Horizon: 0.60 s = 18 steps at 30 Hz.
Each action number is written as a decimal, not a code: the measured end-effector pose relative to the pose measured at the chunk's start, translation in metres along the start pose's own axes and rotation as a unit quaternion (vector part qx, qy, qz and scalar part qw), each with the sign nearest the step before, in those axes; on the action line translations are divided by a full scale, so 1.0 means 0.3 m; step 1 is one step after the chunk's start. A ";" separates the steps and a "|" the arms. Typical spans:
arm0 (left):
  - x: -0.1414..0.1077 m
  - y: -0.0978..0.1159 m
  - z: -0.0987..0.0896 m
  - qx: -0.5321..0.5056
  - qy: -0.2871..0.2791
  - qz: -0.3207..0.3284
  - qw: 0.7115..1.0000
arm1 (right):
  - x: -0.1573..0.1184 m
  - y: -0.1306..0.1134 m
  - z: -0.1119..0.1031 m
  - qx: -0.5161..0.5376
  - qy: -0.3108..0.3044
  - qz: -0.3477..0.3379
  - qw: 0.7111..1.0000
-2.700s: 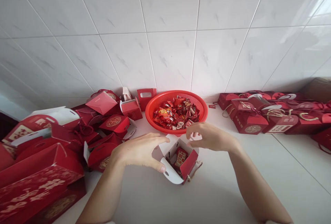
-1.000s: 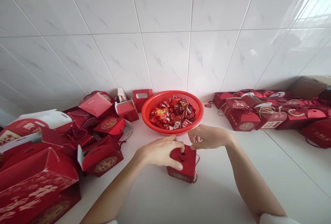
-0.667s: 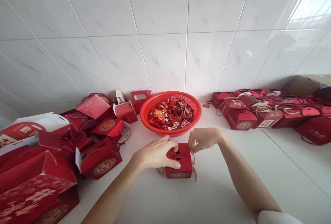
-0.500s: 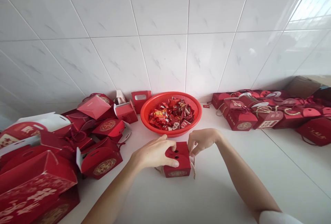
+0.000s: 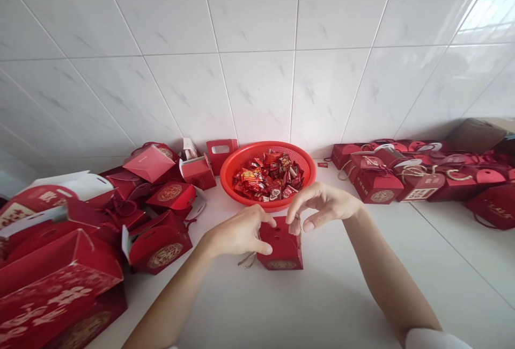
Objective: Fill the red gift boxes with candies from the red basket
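Head view, hands [image 5: 240,232] at red box [image 5: 285,251]

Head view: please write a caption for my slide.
Left hand on a closed red box, right hand at its cord, near a basket of packets.

At lower centre, the left hand [image 5: 235,233] hides the left part of the small red box [image 5: 284,255] from us, and the closed lid covers its inside. We cannot tell whether the curled fingers of the right hand [image 5: 317,206] grip the twine [image 5: 298,224] or merely touch it. The print on the red tag [image 5: 322,165], right of centre, is too small for us. The frame cuts off the large box [image 5: 52,279] at lower left and the brown carton [image 5: 475,134] at far right.
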<state>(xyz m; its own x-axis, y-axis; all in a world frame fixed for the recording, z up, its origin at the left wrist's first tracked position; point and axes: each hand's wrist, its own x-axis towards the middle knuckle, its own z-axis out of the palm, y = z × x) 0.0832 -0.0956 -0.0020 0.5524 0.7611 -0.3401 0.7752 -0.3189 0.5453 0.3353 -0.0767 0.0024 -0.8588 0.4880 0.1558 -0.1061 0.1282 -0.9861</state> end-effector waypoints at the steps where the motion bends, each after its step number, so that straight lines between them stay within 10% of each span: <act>1: -0.003 -0.004 -0.003 -0.010 -0.005 0.003 1.000 | 0.001 -0.005 0.004 -0.004 0.009 0.014 1.000; 8: -0.034 -0.017 -0.051 -0.178 0.039 0.055 0.982 | -0.010 -0.057 0.025 -0.071 0.083 0.090 0.990; 18: -0.068 0.055 -0.040 -0.440 0.025 0.189 0.877 | -0.009 -0.089 0.108 -0.220 0.199 0.127 0.947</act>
<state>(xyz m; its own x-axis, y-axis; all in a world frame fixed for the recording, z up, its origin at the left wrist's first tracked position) 0.0811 -0.1096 0.0231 0.6881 0.7255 0.0139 -0.0097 -0.0099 0.9999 0.3241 -0.1095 0.0265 -0.5633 0.8262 0.0126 0.3720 0.2672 -0.8890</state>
